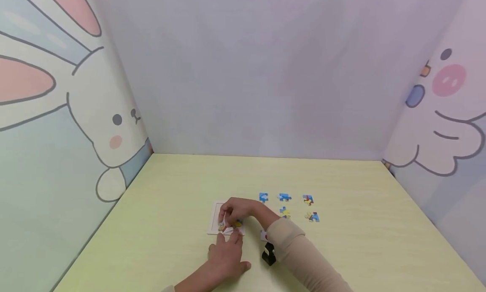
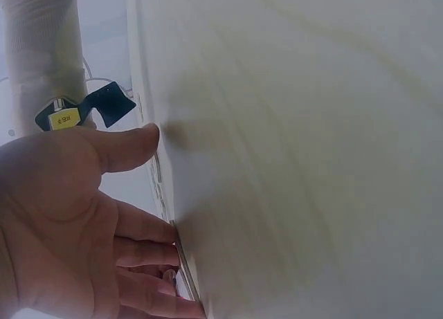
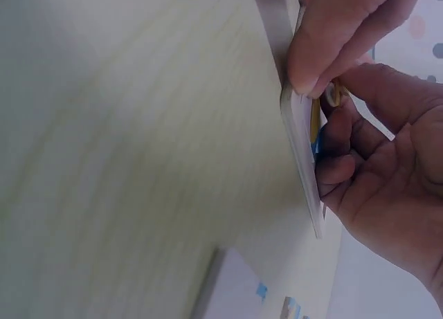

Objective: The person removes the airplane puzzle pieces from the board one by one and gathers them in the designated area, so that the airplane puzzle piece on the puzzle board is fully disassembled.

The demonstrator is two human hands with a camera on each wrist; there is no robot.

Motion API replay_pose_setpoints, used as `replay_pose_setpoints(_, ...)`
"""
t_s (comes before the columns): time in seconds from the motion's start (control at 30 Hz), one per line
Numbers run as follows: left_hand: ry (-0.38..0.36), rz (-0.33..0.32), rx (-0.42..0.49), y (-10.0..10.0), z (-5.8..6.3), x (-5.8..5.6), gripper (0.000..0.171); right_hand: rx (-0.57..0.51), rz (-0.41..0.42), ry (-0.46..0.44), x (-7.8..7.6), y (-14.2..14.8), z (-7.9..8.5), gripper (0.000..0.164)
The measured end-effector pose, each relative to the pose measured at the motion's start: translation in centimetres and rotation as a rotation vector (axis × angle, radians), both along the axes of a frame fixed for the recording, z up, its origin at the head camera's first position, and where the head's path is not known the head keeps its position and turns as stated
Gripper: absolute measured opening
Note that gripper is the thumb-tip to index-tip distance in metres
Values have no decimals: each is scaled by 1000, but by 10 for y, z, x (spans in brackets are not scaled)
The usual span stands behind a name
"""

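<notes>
A white puzzle board (image 1: 211, 228) with a raised rim lies on the table, and its near edge is under the fingertips of my left hand (image 1: 226, 256). Those fingers are stretched forward, the thumb out to the side. Over the board, my right hand (image 1: 241, 208) bends down and pinches a small puzzle piece (image 3: 336, 93) between thumb and fingers. A colourful printed piece (image 1: 238, 223) lies in the board beside it. In the right wrist view the board (image 3: 302, 170) appears edge-on. My fingers partly hide its inside.
Right of the board are several loose jigsaw pieces, including a blue one (image 1: 263, 197), a yellow one (image 1: 284, 212) and a red-and-yellow one (image 1: 308, 200). Another piece (image 1: 263, 235) is partly behind my right sleeve. A black wrist mount (image 1: 268, 254) sits under that forearm. Printed walls surround the table.
</notes>
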State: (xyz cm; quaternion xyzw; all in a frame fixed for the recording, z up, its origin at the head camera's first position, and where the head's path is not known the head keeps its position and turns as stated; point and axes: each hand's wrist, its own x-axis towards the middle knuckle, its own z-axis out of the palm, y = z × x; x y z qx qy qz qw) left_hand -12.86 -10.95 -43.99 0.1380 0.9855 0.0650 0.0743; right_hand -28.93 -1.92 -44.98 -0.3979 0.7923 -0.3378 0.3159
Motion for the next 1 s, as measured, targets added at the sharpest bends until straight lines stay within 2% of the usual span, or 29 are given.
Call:
replay_pose_setpoints(0.23, -27, -3, -23, 0, -1, -1, 77, -47, -184, 38, 6, 10, 5, 9)
replay_pose_setpoints(0.37, -18, 2, -41, 0, -2, -1, 78, -92, -214, 80, 10, 19, 7, 2)
replay_pose_setpoints(0.43, -8, 7, -45, 1, -3, -1, 78, -118, -224, 87, 12, 23, 9, 5)
replay_pose_setpoints(0.63, -8, 13, -33, 0, -5, -2, 76, -217, -276, 59, 17, 43, 13, 6)
replay_pose_setpoints(0.83, -5, 11, -18, 0, -5, -4, 76, -218, -364, 72, 21, 67, 15, 7)
replay_pose_setpoints(1.0, 8, 8, -41, -1, -3, -4, 73, -222, -410, 41, 28, 85, 17, 7)
